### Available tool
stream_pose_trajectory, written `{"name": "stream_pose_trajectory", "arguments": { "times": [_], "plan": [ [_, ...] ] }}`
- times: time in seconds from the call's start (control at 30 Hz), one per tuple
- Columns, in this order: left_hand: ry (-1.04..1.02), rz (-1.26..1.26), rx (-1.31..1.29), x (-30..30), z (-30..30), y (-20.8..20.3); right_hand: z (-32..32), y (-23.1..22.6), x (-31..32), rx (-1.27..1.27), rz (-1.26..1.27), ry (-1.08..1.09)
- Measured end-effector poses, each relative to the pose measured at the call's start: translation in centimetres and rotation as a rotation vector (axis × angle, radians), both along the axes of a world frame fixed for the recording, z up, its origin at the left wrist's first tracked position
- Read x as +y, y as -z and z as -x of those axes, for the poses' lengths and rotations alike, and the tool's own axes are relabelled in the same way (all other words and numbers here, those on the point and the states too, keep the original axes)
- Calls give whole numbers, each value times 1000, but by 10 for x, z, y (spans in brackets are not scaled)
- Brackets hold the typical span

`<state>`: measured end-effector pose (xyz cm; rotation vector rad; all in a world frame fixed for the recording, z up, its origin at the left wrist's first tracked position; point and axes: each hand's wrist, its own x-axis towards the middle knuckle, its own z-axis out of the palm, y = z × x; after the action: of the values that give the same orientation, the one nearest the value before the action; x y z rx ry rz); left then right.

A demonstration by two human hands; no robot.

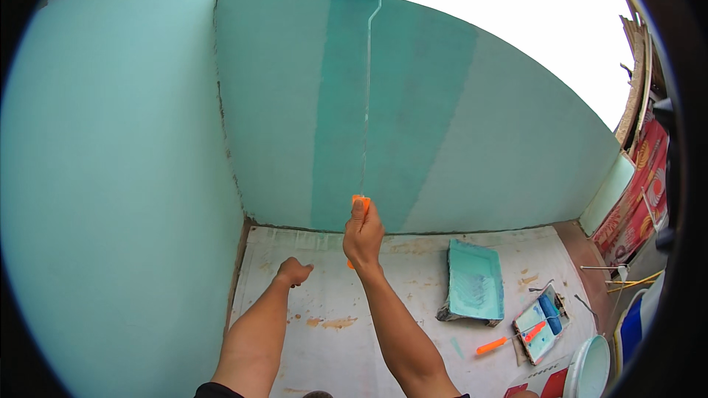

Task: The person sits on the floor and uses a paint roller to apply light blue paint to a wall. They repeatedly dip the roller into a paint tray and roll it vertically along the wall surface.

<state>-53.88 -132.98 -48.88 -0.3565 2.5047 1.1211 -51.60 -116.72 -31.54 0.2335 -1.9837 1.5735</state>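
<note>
My right hand (363, 236) grips the orange handle of a long-framed paint roller (367, 88). The roller's teal sleeve lies against the top edge of the low wall (273, 103). Beneath and beside it runs a darker, wet-looking teal band (391, 110), with paler paint on either side. Held low over the floor sheet, my left hand (295, 271) is loosely curled with nothing visible in it. To the right of my hands sits a paint tray (474, 280), coated in teal paint.
A smaller tray (529, 350) holds a blue roller; an orange-handled tool (491, 346) leans by it. A white bucket (590, 368) stands at lower right. Stained sheeting (332, 354) covers the floor. A light teal side wall (125, 177) rises at left; red patterned cloth (641, 191) hangs far right.
</note>
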Motion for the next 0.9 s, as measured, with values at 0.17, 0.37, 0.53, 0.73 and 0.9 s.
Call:
{"name": "stream_pose_trajectory", "arguments": {
  "times": [0.17, 0.37, 0.53, 0.73, 0.9],
  "plan": [
    [-16, 0, 0, -10, -2, 2, -2, 10, -9, -13, -18, 61],
    [-143, 11, 56, -20, -4, 3, -16, 49, -16, -164, 26, 55],
    [-290, 4, 108, -32, -5, 10, -36, 93, -22, -202, 22, 66],
    [-387, -22, 159, -43, -6, 16, -63, 147, -22, -301, 2, 83],
    [-458, -12, 182, -45, -3, 16, -90, 189, -16, -422, -9, 86]
  ]
}}
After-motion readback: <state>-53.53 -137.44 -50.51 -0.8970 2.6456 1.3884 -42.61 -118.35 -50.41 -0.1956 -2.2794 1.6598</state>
